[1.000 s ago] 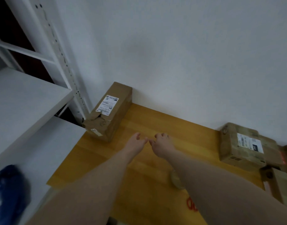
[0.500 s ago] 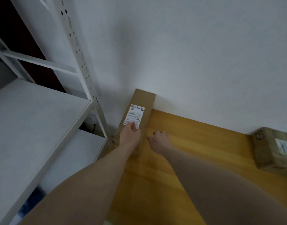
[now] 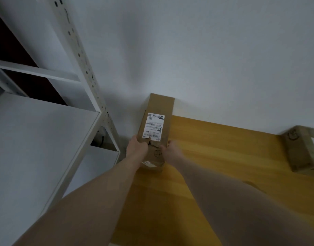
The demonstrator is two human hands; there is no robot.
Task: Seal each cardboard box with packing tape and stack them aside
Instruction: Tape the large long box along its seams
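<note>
At the far left corner of the wooden bench (image 3: 214,157), against the white wall (image 3: 197,50), a long narrow cardboard box (image 3: 159,110) lies with its far end touching the wall. Left hand (image 3: 137,148) holds the box's near left edge, fingers curled over the crumpled top beside the white shipping label (image 3: 153,126); right hand (image 3: 170,151) holds the near right side, its fingers hidden behind the box, so the grip there is only partly visible. Label print is too small to read reliably. The near end of the box is dented and bears a small sticker. A second cardboard box (image 3: 301,148), cut off by the right frame edge, stands against the wall well apart from the first; a round printed mark shows on its end. White metal shelving (image 3: 46,139) with a perforated upright stands just beside the bench on the left. Both forearms are blurred.
</note>
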